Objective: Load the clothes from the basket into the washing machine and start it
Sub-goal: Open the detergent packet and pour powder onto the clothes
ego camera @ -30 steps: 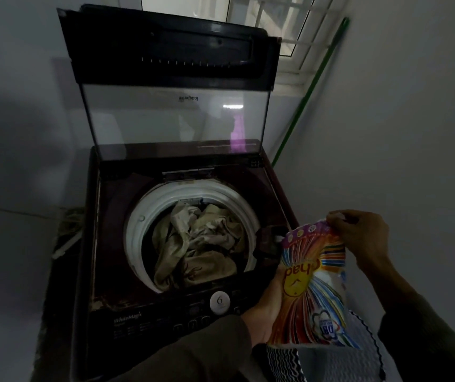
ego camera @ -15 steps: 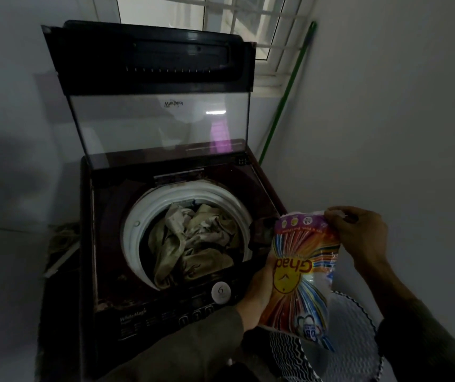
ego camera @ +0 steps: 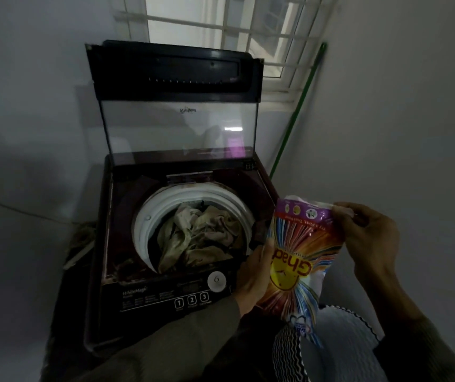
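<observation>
A dark top-loading washing machine (ego camera: 116, 230) stands with its glass lid (ego camera: 178, 125) raised upright. Crumpled beige clothes (ego camera: 198, 238) fill the white-rimmed drum (ego camera: 141, 224). To the right of the drum I hold a colourful detergent packet (ego camera: 300, 260). My left hand (ego camera: 253, 279) grips its lower left side from behind. The fingers of my right hand (ego camera: 366, 235) pinch its top right corner. Below the packet sits the white basket (ego camera: 339, 346) with a black zigzag pattern; its inside looks bare.
The control panel (ego camera: 182, 296) with a round dial and numbered buttons faces me. A green pole (ego camera: 295, 111) leans in the corner by the barred window (ego camera: 220, 28). Grey walls close in on the left and right.
The view has tilted up, showing more of the window. Both hands have kept their grip on the packet, which now sits a little higher and closer to the drum's right edge.
</observation>
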Demonstrator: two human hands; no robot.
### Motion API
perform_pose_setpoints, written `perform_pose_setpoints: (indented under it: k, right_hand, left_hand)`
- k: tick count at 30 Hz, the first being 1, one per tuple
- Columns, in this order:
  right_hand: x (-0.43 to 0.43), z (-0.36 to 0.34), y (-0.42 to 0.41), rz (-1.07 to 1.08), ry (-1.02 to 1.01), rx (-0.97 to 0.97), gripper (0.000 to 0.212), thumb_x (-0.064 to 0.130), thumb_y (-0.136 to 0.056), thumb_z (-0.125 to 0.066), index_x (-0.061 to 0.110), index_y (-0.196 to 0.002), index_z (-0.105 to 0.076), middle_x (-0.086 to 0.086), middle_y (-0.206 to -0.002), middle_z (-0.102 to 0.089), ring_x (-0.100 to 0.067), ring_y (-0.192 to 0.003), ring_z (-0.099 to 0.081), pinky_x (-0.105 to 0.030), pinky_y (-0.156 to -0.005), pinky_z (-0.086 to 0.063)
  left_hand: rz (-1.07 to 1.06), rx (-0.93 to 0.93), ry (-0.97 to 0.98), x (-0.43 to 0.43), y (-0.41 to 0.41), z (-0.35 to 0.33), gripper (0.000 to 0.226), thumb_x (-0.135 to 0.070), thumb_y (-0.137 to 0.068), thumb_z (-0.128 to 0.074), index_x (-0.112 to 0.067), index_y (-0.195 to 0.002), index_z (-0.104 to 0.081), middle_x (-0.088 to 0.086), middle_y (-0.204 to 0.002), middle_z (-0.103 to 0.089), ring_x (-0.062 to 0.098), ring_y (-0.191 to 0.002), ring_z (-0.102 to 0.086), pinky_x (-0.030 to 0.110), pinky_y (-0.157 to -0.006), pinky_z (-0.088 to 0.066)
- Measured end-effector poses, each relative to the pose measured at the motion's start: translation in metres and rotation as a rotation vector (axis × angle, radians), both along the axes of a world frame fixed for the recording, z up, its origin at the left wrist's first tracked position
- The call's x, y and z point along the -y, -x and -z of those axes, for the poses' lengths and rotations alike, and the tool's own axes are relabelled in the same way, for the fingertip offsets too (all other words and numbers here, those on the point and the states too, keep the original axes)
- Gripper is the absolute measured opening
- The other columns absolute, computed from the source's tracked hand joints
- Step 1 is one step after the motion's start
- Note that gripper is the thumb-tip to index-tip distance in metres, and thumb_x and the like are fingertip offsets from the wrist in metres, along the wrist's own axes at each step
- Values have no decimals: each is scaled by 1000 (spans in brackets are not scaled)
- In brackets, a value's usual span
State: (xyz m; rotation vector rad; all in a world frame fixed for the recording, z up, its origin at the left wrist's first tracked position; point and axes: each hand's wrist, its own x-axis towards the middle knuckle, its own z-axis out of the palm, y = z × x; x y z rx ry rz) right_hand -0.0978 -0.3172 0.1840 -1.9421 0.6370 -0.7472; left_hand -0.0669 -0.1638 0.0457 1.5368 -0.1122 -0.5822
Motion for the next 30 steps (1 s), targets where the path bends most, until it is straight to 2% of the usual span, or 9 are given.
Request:
perform_pose_setpoints:
  k: [3, 6, 10, 14, 16, 20, 23, 26, 30]
  right_hand:
    - [6, -4, 1, -27, -80, 96, 8, 20, -89, -69, 26, -86, -73, 4, -80, -73, -10, -69, -68, -29, -66, -56]
    - [14, -3, -1, -45, -196, 146, 5, 18, -89, -69, 19, -87, -73, 0, -80, -72, -14, -70, -67, -35, -68, -57]
    - [14, 1, -13, -124, -371, 184, 6, 12, -91, -66, 13, -86, -69, -2, -77, -68, -14, -69, -63, -38, -71, -55]
    - [-6, -4, -28, -251, -520, 231, 9, 8, -94, -61, 12, -91, -69, -1, -80, -69, -15, -74, -64, -33, -69, -56]
    - [-20, -8, -33, -328, -530, 257, 9, 8, -94, -61, 10, -92, -69, 4, -73, -71, -10, -67, -65, -27, -62, -57]
    - [-56, -14, -40, -504, -587, 235, 12, 9, -93, -61, 14, -86, -70, 1, -71, -72, -16, -67, -66, -32, -62, -57]
    - [-88, -19, -39, -633, -612, 202, 10, 9, -91, -64, 12, -87, -72, -12, -85, -73, -29, -81, -67, -42, -77, -56]
    - [-127, -24, -37, -761, -594, 191, 17, 5, -91, -63, 16, -81, -72, 5, -70, -72, -12, -68, -65, -27, -63, -56]
    - [-180, -26, -27, -940, -545, 160, 16, 6, -92, -63, 16, -83, -71, 10, -60, -68, -5, -57, -61, -22, -51, -49]
  left_hand:
    - [-137, 159, -27, 7, 3, -10, 60, -85, -83, -27, -50, -123, -55, -25, -123, -61, 4, -117, -57, 37, -100, -47]
    - [-310, 307, -78, 11, 5, -18, 52, -84, -83, -27, -52, -115, -53, -30, -110, -62, -3, -105, -59, 33, -90, -50]
    - [-484, 498, -259, 8, 5, -15, 69, -87, -82, -25, -34, -115, -54, -3, -88, -69, 19, -81, -66, 42, -71, -54]
    - [-720, 711, -366, -9, 12, -33, 68, -81, -84, -32, -27, -117, -57, -9, -96, -72, -3, -79, -61, 5, -68, -43]
    - [-827, 758, -431, -23, 16, -36, 69, -80, -84, -34, -26, -120, -57, -10, -101, -73, 0, -85, -64, 9, -71, -44]
    - [-1038, 733, -520, -52, 29, -34, 75, -86, -81, -31, -29, -124, -55, -8, -104, -73, 15, -90, -70, 31, -73, -56]
    - [-1173, 678, -522, -71, 47, -41, 75, -89, -77, -26, -34, -122, -50, -15, -97, -70, 2, -81, -63, 24, -73, -49]
    - [-1279, 560, -499, -94, 62, -47, 90, -97, -67, -18, -30, -114, -56, -30, -84, -59, -13, -71, -54, 22, -72, -48]
    - [-1343, 521, -314, -132, 79, -41, 54, -90, -74, -37, -52, -107, -54, -35, -94, -66, -14, -89, -63, 25, -83, -53]
